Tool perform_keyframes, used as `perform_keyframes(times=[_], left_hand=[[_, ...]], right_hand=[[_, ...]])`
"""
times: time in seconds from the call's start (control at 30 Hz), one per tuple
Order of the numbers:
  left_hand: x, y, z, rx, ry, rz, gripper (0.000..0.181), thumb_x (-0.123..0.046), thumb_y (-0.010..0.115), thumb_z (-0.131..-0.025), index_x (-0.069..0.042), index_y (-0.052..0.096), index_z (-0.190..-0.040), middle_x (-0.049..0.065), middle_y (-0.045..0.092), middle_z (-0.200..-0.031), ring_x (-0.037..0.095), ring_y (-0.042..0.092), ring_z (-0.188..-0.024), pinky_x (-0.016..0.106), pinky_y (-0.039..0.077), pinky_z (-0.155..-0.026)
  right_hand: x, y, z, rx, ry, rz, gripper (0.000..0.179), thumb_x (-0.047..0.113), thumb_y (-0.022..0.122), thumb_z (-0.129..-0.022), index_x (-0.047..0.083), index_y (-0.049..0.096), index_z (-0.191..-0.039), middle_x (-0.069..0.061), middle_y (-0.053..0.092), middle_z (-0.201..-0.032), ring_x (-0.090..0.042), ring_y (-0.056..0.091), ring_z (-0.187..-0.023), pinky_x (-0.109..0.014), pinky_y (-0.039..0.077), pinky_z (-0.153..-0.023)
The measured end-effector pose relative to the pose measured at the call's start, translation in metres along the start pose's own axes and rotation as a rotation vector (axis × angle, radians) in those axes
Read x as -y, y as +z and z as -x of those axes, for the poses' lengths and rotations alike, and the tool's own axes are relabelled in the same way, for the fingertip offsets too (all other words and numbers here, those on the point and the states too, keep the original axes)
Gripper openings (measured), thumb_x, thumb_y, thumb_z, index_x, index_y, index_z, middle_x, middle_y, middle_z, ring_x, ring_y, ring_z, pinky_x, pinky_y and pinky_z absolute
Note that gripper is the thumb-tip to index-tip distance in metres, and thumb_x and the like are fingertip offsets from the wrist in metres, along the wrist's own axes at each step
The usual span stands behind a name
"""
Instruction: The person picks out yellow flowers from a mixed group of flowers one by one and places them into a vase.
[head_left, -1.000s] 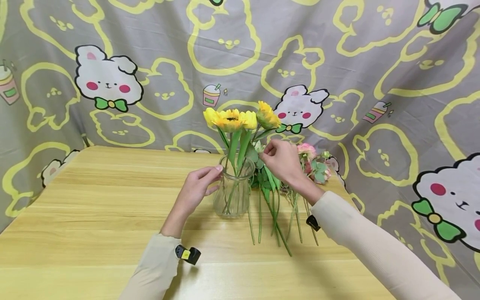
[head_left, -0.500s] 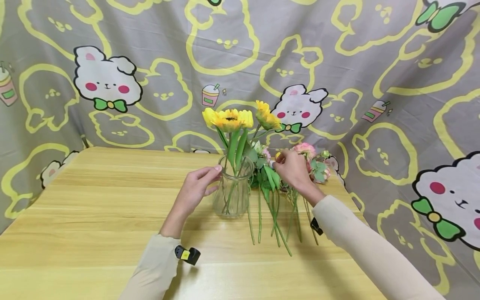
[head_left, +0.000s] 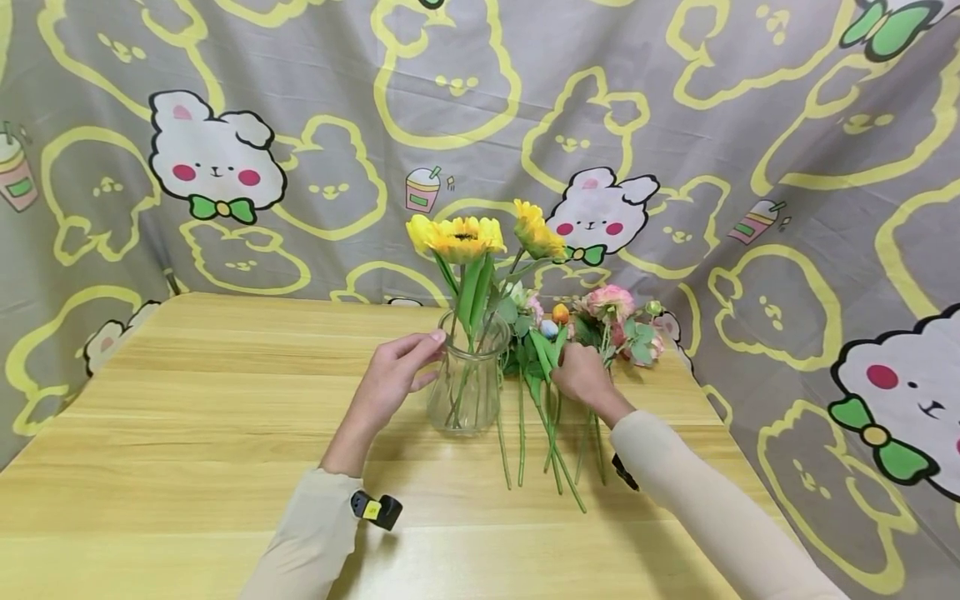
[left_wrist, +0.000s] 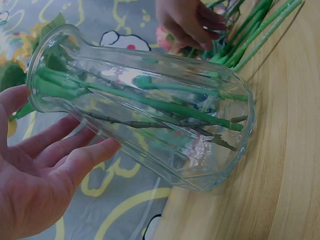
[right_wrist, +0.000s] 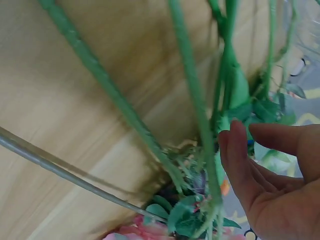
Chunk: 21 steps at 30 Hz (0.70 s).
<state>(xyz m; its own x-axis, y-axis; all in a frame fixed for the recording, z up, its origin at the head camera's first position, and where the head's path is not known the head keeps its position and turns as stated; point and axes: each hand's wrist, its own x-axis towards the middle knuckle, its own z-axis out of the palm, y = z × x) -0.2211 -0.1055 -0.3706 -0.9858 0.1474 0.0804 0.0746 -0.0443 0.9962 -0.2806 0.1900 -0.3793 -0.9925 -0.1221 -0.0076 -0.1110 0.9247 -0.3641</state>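
Note:
My left hand rests its fingertips against the neck of a clear glass vase, which stands upright. In the left wrist view its fingers are extended along the glass. Yellow sunflowers and tulips rise from the vase, their stems crossing inside it. My right hand is low over the loose flowers to the right of the vase. In the right wrist view its thumb and fingers stand apart beside green stems. An orange tulip and a blue tulip lie just beyond this hand.
Pink flowers lie at the back right of the wooden table. Several loose stems point toward the front edge. A patterned grey curtain hangs behind and along the sides.
My right hand has moved from beside the vase flowers rightward, then down and nearer over the loose stems, uncovering the orange and blue tulips. My left hand stays at the vase.

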Motion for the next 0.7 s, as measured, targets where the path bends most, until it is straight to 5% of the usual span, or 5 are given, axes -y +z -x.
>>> perform_keyframes(times=[0.23, 0.7], left_hand=[[0.0, 0.0, 0.0, 0.001, -0.001, 0.0, 0.058, -0.049, 0.061, -0.1, 0.001, 0.064, -0.13, 0.017, 0.06, -0.136, 0.031, 0.057, -0.132, 0.038, 0.057, -0.103], [0.001, 0.0, -0.001, 0.002, -0.003, 0.0, 0.059, -0.049, 0.062, -0.1, 0.0, 0.063, -0.131, 0.017, 0.06, -0.137, 0.031, 0.057, -0.133, 0.038, 0.056, -0.103]], right_hand=[[-0.002, 0.011, -0.005, 0.054, 0.09, 0.053, 0.038, -0.001, 0.057, -0.086, 0.015, 0.038, -0.058, 0.002, 0.029, -0.052, -0.012, 0.032, -0.045, -0.022, 0.027, -0.041], [-0.005, 0.02, -0.012, 0.1, 0.131, 0.05, 0.041, -0.002, 0.055, -0.086, 0.017, 0.036, -0.055, 0.003, 0.027, -0.05, -0.012, 0.033, -0.044, -0.021, 0.03, -0.04]])
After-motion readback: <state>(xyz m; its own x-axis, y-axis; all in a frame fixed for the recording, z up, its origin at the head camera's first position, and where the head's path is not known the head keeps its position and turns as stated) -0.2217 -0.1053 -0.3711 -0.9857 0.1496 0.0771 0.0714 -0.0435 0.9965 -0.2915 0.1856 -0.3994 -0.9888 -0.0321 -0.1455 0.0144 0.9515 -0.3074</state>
